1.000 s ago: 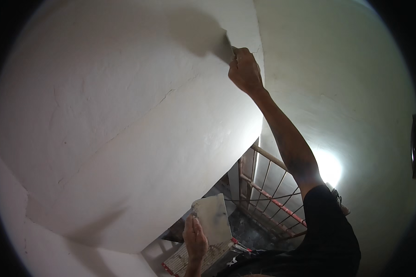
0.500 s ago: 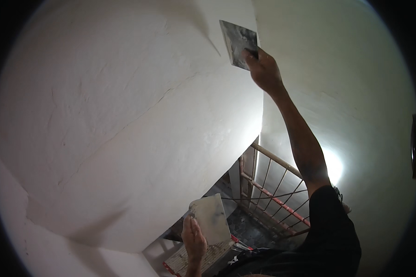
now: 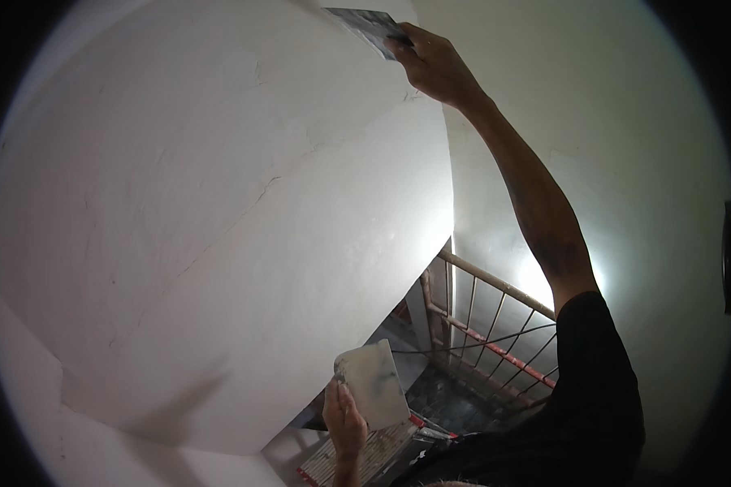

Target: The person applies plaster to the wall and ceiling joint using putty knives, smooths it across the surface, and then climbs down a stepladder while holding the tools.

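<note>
High against the cracked white sloped surface (image 3: pixel 227 227), my right hand (image 3: pixel 434 65) grips a flat metal plastering blade (image 3: pixel 357 24), its upper edge at or close to the surface; I cannot tell whether it touches. My arm is stretched up from a dark short sleeve. Low in the middle, my left hand (image 3: pixel 345 414) holds a pale flat board (image 3: pixel 378 377) with grey smears, its fingers wrapped at the board's left edge.
A pale wall (image 3: pixel 650 162) rises at the right, with a bright glow behind my arm. Below are a metal railing (image 3: pixel 495 284) with red-marked bars, a dark cable (image 3: pixel 430 351) across it, and a ribbed step or plank (image 3: pixel 349 458) under the board.
My right hand and blade have moved up from a second ago, going rightward and then back left toward the top. My left hand and board stay nearly in place.
</note>
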Demonstrator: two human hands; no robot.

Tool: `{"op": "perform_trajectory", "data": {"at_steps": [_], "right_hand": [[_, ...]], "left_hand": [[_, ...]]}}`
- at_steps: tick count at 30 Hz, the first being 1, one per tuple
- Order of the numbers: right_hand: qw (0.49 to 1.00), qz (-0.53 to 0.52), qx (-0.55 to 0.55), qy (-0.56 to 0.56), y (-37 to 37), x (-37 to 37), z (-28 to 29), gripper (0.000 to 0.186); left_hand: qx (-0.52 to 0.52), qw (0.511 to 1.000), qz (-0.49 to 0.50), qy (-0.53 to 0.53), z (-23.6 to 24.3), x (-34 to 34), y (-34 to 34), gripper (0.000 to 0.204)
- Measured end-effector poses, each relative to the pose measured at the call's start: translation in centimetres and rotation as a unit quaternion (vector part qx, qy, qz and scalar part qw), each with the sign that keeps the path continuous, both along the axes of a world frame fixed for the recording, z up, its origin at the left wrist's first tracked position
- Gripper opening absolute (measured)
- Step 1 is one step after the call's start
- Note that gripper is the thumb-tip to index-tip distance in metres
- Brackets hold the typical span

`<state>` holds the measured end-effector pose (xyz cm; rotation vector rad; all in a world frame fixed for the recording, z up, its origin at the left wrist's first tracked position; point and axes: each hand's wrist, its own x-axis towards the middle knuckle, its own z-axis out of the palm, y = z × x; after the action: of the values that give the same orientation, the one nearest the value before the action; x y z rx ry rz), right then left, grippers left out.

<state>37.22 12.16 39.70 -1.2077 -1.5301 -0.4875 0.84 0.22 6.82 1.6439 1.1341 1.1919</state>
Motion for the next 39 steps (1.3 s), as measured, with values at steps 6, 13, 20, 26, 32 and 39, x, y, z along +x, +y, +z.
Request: {"op": "perform_trajectory", "data": {"at_steps": [6,13,20,26,32,39], "right_hand": [[0.985,-0.045,0.152,-0.063,4.9,-0.4,0.9,0.026],[0.976,-0.143,0.154,-0.058,8.8,-3.4,-1.0,0.030],[0.952,-0.103,0.212,-0.197,7.1,-8.1,-5.7,0.046],[0.976,-0.135,0.168,-0.040,5.2,-2.5,-5.5,0.036],[0.968,-0.129,-0.154,0.150,7.2,1.5,-4.2,0.040],[0.988,-0.077,0.087,-0.098,5.8,-7.0,-7.5,0.033]], "left_hand": [[0.003,1.000,0.010,0.010,1.4,0.8,-0.5,0.027],[0.035,0.999,0.032,0.016,1.1,0.8,-0.5,0.025],[0.051,0.998,0.033,0.002,0.5,0.6,-0.1,0.023],[0.009,1.000,0.021,0.020,0.6,0.4,-0.4,0.027],[0.017,1.000,0.017,0.002,0.4,0.6,-0.3,0.029],[0.036,0.999,0.033,-0.017,0.5,0.7,-0.3,0.021]]}}
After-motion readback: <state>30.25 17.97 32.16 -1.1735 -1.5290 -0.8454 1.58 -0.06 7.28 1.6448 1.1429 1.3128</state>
